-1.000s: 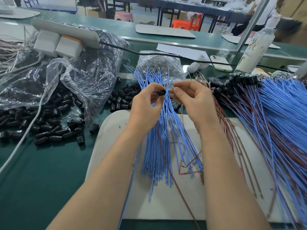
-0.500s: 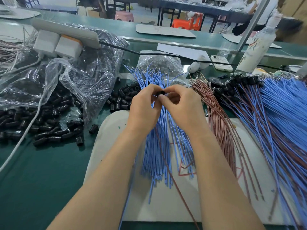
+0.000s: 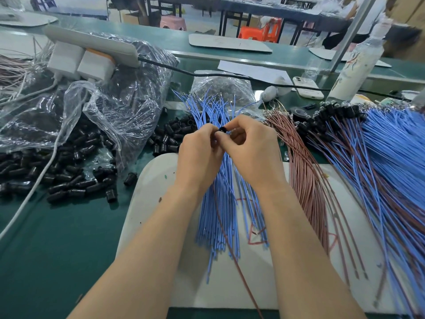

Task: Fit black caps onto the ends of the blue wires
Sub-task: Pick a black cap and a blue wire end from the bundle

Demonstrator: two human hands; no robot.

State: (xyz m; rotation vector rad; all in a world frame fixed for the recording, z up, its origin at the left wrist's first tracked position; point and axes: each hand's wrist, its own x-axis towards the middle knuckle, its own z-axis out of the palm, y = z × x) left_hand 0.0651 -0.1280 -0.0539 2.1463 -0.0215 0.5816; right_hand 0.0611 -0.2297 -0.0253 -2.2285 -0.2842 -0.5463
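Black cap | pinched by left hand and right hand fingers (curled) | hands now together

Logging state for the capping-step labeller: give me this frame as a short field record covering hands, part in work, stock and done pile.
left hand: pinches black cap
right hand: fingertips pinch at the same cap
wire end in cap: hidden by fingers
uncapped blue wires: bundle on white mat, under both hands
loose caps: spilled by plastic bag, left of mat
capped wires: heap at right
brown wires: between the two blue bundles
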